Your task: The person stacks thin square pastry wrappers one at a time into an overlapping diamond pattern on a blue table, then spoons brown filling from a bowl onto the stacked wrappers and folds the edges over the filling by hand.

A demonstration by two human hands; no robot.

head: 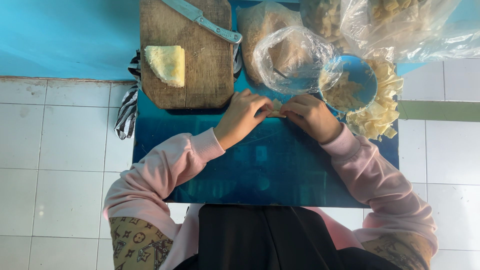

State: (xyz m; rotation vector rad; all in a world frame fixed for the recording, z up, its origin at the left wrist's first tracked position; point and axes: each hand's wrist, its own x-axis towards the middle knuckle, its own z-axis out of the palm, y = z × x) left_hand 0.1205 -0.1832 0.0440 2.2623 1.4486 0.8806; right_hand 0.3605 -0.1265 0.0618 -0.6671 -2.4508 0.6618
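Note:
My left hand (244, 116) and my right hand (311, 116) meet at the middle of a low blue table (260, 165). Both pinch a small pale dough wrapper (276, 108) between their fingertips; most of it is hidden by the fingers. Just right of my right hand stands a blue bowl (361, 74) with crumbly beige filling (344, 94). A heap of folded pale wrappers (381, 107) lies beside the bowl at the table's right edge.
A wooden cutting board (200, 65) at the back left carries a yellow slab (166, 64) and a knife (202, 20). Clear plastic bags (295, 55) of food crowd the back right. A striped cloth (126, 110) hangs off the left edge. White tiled floor surrounds the table.

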